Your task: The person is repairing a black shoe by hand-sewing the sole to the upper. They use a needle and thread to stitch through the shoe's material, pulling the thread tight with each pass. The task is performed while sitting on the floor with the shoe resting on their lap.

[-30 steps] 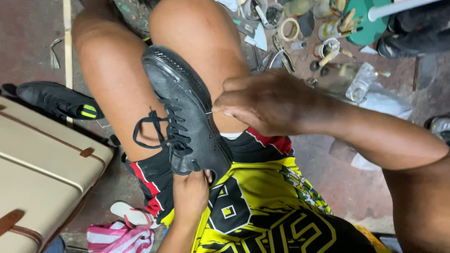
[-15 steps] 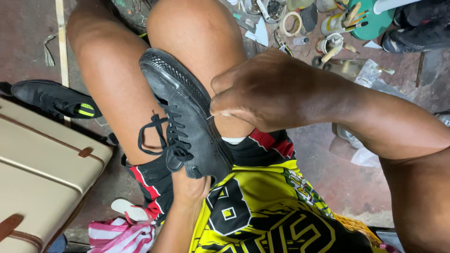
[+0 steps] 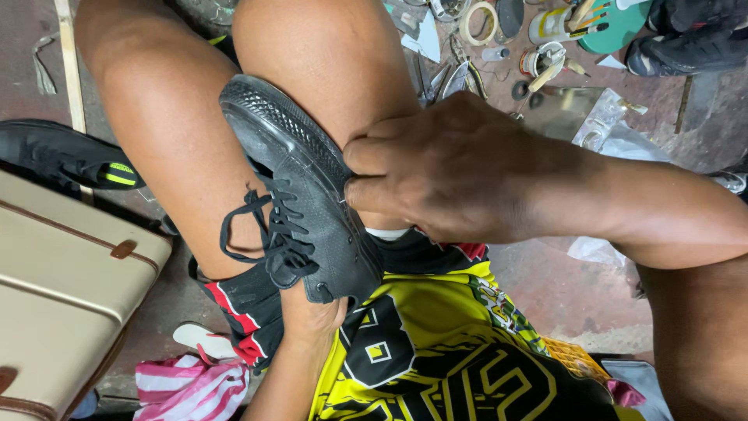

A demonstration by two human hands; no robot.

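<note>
Black lace-up shoe point(image 3: 300, 187) wedged between the person's two bare knees, toe pointing away and up, sole side turned toward the right knee. Heel end sits low in the lap, against the black-and-red shorts point(image 3: 249, 308).

Right hand point(image 3: 448, 168) lies over the shoe's right edge, where upper meets sole. Fingers point(image 3: 374, 156) curled tight and pinched together at that seam; something thin may be held between them, but it is too small to tell. Forearm runs off to the right of the frame.

Left hand point(image 3: 312, 316) comes up from below, under the heel. Mostly hidden by the shoe; it appears to grip the heel from beneath, finger spread not visible.

Laces point(image 3: 257, 226) hang loose in loops off the shoe's left side, touching the left thigh.

Room to move: tight. Knees close on both sides of the shoe, right hand covering its right flank. Open space only above the toe and toward the floor ahead.

Surroundings: beige case point(image 3: 62, 296) with brown trim just beside the left leg. A second black shoe point(image 3: 66, 156) with a yellow-green mark lies on the floor beyond the case. Striped pink-and-white cloth point(image 3: 187, 386) at lower left. Floor ahead right is crowded: tape roll point(image 3: 478, 22), small pots, tools, clear plastic bag point(image 3: 615, 129). Yellow-and-black printed shirt point(image 3: 436, 351) fills the lower middle.
</note>
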